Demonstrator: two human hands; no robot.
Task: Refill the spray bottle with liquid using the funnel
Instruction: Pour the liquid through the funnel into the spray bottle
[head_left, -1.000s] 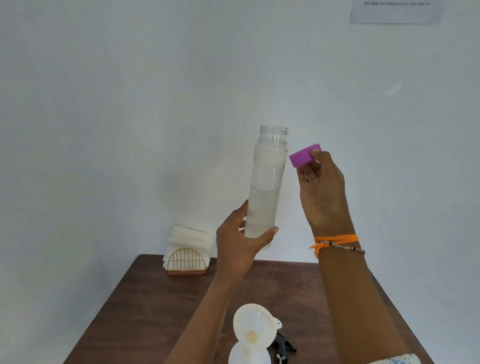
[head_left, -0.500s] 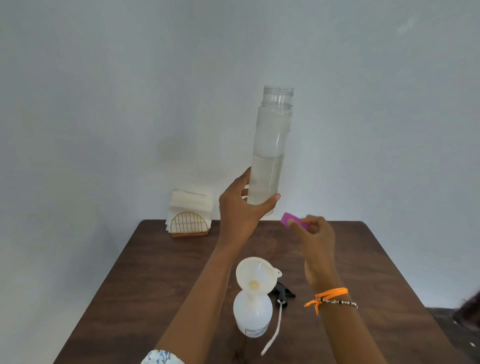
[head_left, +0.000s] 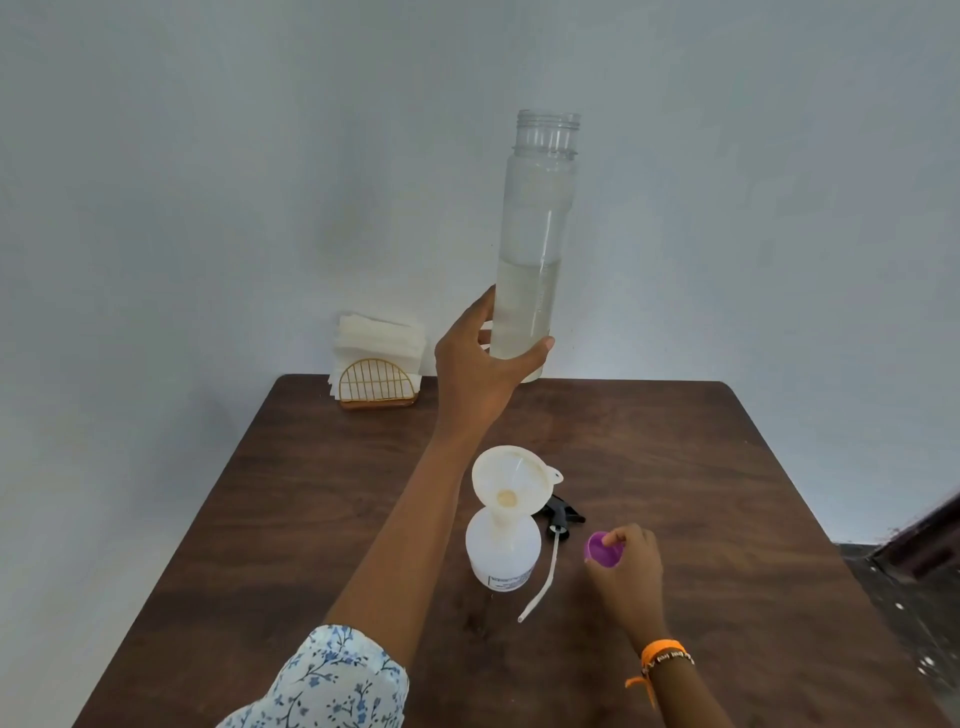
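My left hand (head_left: 480, 364) grips the lower end of a tall clear bottle (head_left: 535, 228), upright, uncapped and roughly half full of clear liquid, raised above the table's far side. A white spray bottle (head_left: 503, 556) stands mid-table with a white funnel (head_left: 511, 480) seated in its neck. Its black spray head with a white dip tube (head_left: 545, 577) lies just right of it. My right hand (head_left: 631, 566) holds the purple cap (head_left: 601, 550) down at the tabletop, right of the spray head.
The dark wooden table (head_left: 322, 519) stands against a pale wall. A gold wire holder with white napkins (head_left: 376, 371) sits at its far left corner. The floor shows past the table's right edge.
My right hand has carried the purple cap from beside the bottle's mouth down to the table. The view has tilted down, and the tall bottle stays upright in my left hand.
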